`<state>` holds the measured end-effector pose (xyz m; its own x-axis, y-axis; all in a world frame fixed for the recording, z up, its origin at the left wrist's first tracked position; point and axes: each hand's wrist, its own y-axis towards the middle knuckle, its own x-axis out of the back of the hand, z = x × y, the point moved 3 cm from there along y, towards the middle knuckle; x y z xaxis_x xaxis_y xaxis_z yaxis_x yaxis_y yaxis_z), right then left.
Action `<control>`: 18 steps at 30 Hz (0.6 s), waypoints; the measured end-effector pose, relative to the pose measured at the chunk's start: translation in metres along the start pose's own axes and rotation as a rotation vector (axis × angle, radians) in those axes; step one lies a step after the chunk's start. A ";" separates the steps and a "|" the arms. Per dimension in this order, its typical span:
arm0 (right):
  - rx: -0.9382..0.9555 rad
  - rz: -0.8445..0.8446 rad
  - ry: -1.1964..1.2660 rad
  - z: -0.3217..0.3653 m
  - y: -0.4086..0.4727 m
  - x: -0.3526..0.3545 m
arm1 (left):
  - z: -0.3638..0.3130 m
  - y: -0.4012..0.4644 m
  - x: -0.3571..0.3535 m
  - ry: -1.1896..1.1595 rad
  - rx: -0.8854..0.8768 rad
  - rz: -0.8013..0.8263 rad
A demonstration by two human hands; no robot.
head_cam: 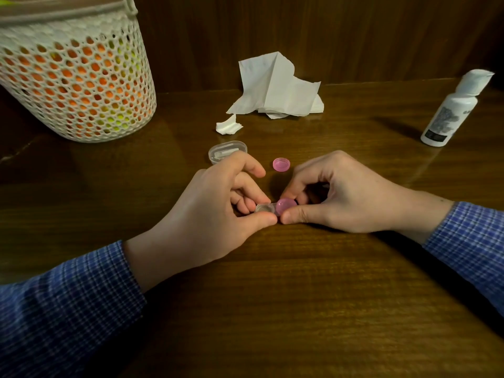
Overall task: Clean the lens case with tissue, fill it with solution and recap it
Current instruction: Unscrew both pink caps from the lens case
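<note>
The small clear lens case (265, 208) lies low over the wooden table (272, 296) between my hands. My left hand (215, 214) pinches its uncapped left well with thumb and fingers. My right hand (335, 195) grips a pink cap (286, 205) sitting on the case's right well. A second pink cap (281, 164) lies loose on the table just behind my hands. A crumpled white tissue (278, 88) rests at the back centre, with a small torn tissue piece (228, 126) in front of it. The white solution bottle (452, 107) stands at the far right.
A white perforated basket (76, 77) with orange and yellow-green contents stands at the back left. A small clear plastic box (227, 150) lies just behind my left hand. A dark wooden wall runs along the table's far edge.
</note>
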<state>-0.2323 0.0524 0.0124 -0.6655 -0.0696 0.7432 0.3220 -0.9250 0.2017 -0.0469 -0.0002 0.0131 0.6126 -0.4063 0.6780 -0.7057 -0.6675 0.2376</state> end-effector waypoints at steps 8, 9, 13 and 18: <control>0.043 0.046 0.039 -0.006 0.004 0.001 | 0.002 0.001 -0.001 0.052 0.024 0.011; 0.049 0.053 0.044 -0.007 0.005 0.001 | 0.002 0.002 -0.001 0.052 0.029 0.012; 0.061 0.072 0.063 -0.011 0.007 0.002 | 0.003 0.002 -0.001 0.060 0.038 0.029; 0.083 0.085 0.073 -0.013 0.008 0.003 | 0.004 0.003 -0.001 0.045 0.042 0.041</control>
<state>-0.2400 0.0399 0.0078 -0.6798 -0.1768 0.7118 0.4323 -0.8806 0.1942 -0.0481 -0.0038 0.0104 0.5662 -0.4056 0.7175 -0.7135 -0.6770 0.1803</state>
